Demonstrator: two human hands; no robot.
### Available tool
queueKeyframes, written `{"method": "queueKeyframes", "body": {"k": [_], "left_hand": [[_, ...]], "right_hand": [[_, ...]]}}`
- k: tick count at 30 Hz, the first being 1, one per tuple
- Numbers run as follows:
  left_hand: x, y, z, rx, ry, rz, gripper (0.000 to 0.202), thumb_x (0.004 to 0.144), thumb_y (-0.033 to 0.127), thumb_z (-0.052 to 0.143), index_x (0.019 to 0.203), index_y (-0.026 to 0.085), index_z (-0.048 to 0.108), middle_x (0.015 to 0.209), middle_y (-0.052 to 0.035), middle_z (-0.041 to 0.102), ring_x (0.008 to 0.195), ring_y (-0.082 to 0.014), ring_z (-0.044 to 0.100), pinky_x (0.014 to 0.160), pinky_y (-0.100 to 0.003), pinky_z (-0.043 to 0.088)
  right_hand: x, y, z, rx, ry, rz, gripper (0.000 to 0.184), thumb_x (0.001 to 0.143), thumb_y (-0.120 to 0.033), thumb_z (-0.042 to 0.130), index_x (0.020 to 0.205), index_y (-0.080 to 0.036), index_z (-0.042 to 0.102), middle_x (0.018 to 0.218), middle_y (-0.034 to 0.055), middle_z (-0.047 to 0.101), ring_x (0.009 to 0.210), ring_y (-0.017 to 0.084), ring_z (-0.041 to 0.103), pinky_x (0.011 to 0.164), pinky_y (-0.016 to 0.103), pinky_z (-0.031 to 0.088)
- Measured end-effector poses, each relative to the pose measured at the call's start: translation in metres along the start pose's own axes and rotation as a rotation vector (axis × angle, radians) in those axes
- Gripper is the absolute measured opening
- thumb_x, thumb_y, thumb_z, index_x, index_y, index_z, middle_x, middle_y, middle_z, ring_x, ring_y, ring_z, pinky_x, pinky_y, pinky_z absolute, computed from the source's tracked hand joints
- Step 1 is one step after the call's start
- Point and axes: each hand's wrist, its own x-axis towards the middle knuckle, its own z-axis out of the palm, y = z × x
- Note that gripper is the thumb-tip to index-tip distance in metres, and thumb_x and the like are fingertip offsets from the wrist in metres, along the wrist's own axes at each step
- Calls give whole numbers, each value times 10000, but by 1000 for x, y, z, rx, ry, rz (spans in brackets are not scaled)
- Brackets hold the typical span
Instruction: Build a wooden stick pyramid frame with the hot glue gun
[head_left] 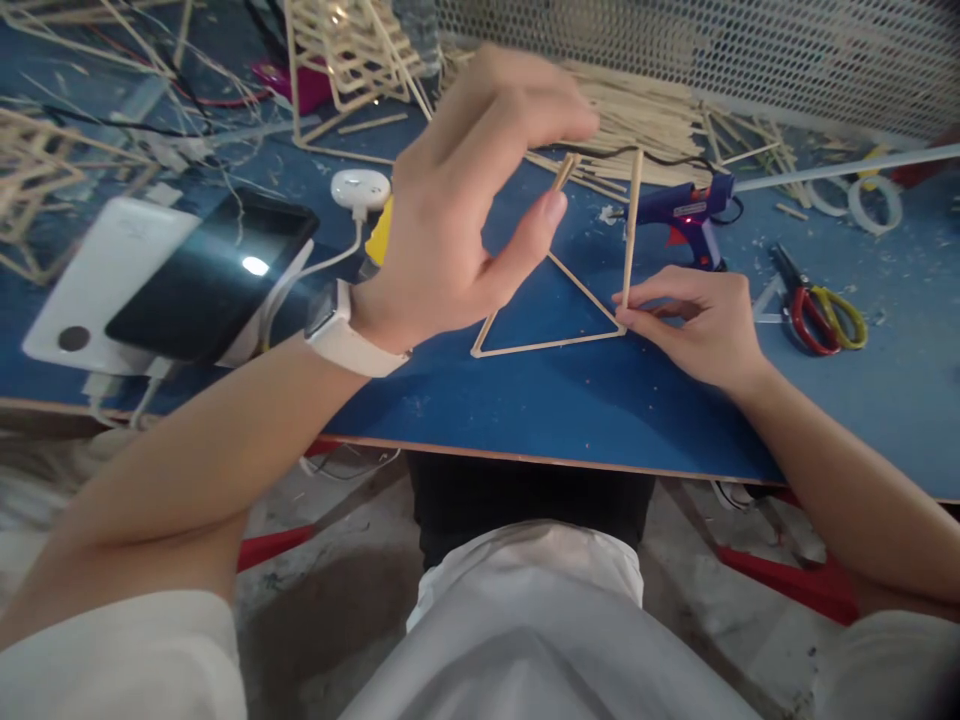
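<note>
My right hand (694,320) pinches the lower end of an upright wooden stick (634,225) between thumb and fingertips. That end meets the right corner of a triangular frame of thin wooden sticks (555,345) lying on the table. Above the frame's left side, my left hand (480,190) is raised with its thumb and curved fingers apart, holding nothing that I can see. Another short stick end (566,172) shows just beyond the left thumb; its lower part is hidden by the hand. A blue glue gun (694,210) with a glue stick (847,168) lies behind my right hand.
Red-and-yellow-handled scissors (825,318) and tape rolls (874,205) lie right. At left are a black phone (214,275), a white power bank (112,285) and an earbud case (360,188) with cables. Loose sticks (645,115) and lattice structures (352,50) fill the back.
</note>
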Motion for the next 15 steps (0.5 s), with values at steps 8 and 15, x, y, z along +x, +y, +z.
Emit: {"method": "queueKeyframes", "body": {"k": [8,15], "left_hand": [[-6,-37,24,48,322,69,494,1053,704,544,1317,438,867,1289,-139,860,1166,-374,817,933,-572,736],[-8,-47,22,-37,291,163,456,1065,624,665,1463,503,850,1450,-71,873,1309,-400,832,1088,-607,728]], "right_hand": [[-1,1,2,-10,12,-4,113,993,-482,986,1063,-396,966,1079,8,912,936,260,860,718,415,737],[0,0,2,-30,3,-11,138,997,-500,980,1084,-395,968,1064,7,907,926,256,852,728,414,739]]}}
